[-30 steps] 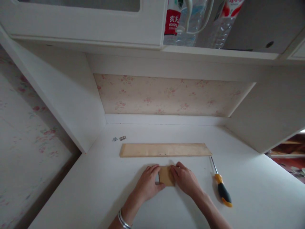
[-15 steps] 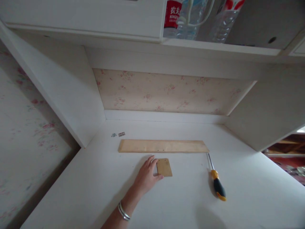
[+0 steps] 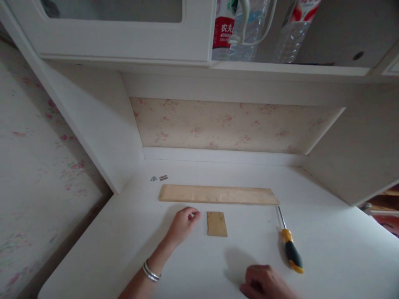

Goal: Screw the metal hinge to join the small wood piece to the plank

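Since half a second ago the left hand [image 3: 183, 221] has let go of the small wooden piece [image 3: 217, 224] and curled loosely just left of it, fingers bent, gripping nothing that shows, while the right hand [image 3: 264, 283] has come back in at the bottom edge, knuckles up; whether it holds anything I cannot tell. The small piece lies flat and free on the white desk [image 3: 327, 249], just in front of the long wooden strip [image 3: 218, 194]. The step looks like a pause between positioning and fastening; next would need the hardware fetched. Counting leftward first: two small metal bits [image 3: 158, 178] at the far left corner, one strip, one small piece, one screwdriver [image 3: 289, 246], three bottles [image 3: 246, 25] on the shelf above
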{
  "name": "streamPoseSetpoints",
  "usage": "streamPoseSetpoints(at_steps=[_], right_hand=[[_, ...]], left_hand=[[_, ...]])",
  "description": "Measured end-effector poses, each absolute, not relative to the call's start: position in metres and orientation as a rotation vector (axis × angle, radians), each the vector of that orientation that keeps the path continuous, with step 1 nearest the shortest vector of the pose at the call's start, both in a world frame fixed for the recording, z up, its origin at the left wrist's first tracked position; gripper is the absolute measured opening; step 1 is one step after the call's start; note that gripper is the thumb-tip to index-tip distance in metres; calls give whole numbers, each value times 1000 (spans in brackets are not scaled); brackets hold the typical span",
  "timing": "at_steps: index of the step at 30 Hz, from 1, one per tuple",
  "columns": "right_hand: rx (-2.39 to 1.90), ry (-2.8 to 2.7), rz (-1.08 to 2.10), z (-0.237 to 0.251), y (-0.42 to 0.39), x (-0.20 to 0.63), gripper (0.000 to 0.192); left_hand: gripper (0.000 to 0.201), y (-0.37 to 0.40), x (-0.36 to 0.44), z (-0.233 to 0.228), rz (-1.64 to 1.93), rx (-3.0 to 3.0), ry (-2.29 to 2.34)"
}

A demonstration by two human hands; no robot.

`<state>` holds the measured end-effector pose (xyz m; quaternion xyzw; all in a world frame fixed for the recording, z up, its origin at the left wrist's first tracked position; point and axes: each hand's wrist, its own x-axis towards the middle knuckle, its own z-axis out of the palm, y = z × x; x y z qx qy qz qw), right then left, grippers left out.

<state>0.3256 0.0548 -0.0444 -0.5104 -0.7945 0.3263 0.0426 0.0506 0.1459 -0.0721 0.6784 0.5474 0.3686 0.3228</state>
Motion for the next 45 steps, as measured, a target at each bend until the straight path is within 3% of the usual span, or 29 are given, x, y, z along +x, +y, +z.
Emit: streamPoseSetpoints(at_steps=[5,12,26,45], right_hand=[[-1484,-2304,896,-84,67,309,47],[-1460,-2103,863,-101,79,311,48],[-1486,-2075,696,-109,81,304,47],[-1567,-2117,676,-107,85,302,47]], left_hand=[[34,180,-23,-58,871,1892,1882],[31,223,-113,-52,312,1867,2376],[22,308,-111,-56,173,2078,2251],[30,340,-117,-71,46,1888,2167]])
